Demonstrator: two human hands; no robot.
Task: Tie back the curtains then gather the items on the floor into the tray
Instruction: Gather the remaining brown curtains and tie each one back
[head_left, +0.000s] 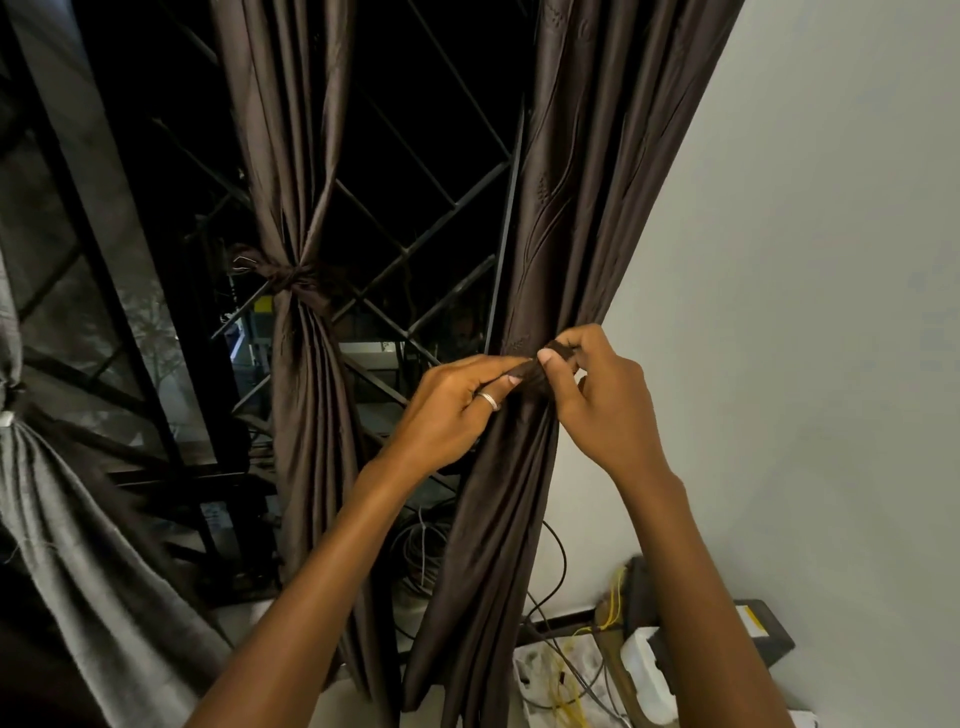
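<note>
Barred window (415, 218) behind, cables (422, 552) below; left hand (457, 408), right hand (605, 405) pinch tieback (534, 372) round curtain (587, 182).

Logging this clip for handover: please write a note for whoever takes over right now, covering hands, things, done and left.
Hands: left hand and right hand both pinch the dark tie band round the gathered right curtain; the knot looks unfinished.
Done: middle curtain is knotted; grey curtain at far left is cinched too.
Left: finish this tie, then gather the floor items into the tray, which is not in view.
</note>
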